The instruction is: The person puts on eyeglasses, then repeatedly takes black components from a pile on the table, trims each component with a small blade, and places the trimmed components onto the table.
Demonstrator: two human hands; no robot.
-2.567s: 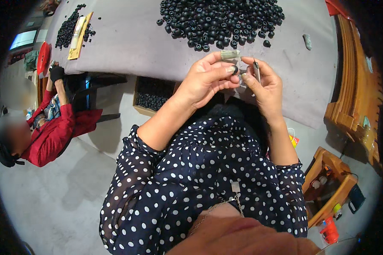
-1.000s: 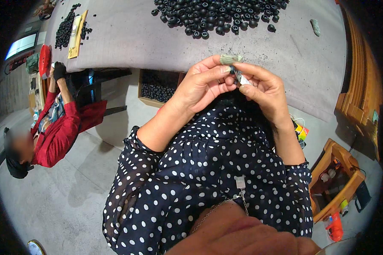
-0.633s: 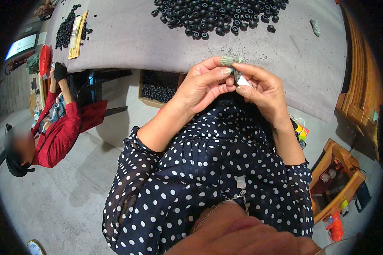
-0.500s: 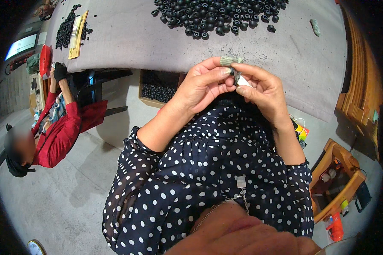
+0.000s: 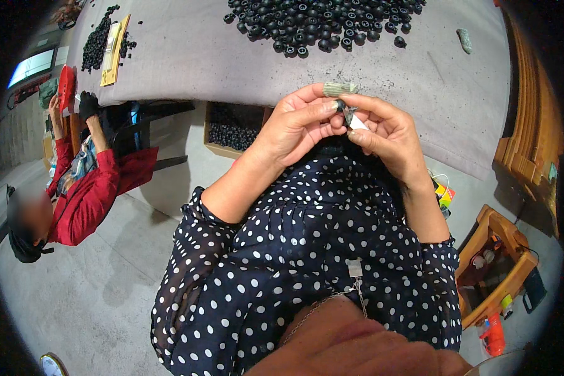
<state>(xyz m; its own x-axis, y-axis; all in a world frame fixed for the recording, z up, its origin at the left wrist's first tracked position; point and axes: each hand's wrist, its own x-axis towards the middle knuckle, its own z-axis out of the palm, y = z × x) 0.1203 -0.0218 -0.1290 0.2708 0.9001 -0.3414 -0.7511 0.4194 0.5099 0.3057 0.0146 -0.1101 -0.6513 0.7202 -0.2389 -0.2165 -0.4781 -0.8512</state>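
Observation:
Both my hands meet just over the near edge of the cloth-covered table [image 5: 188, 62]. My left hand [image 5: 294, 131] pinches a small round black part [image 5: 340, 105] between thumb and fingers. A pale green wrap [image 5: 339, 89] covers its index fingertip. In my right hand [image 5: 388, 128] is a small blade [image 5: 349, 114] with a white wrapped grip [image 5: 358, 123], held between thumb and fingers. The blade touches or nearly touches the black part; the exact contact is too small to tell. Beyond my hands lies a large pile of similar black parts [image 5: 319, 25].
Black crumbs dot the cloth. A grey stone-like piece [image 5: 464, 41] lies far right. At far left are small black bits [image 5: 95, 47] beside a wooden strip [image 5: 123, 53]. Below the table edge stands a box [image 5: 222, 151] of black parts. A red-sleeved co-worker [image 5: 109, 175] sits left.
The black part shows a little more between my fingers, and the blade's white grip has shifted slightly. The co-worker's bare hand has moved away from the gloved one, near a red object.

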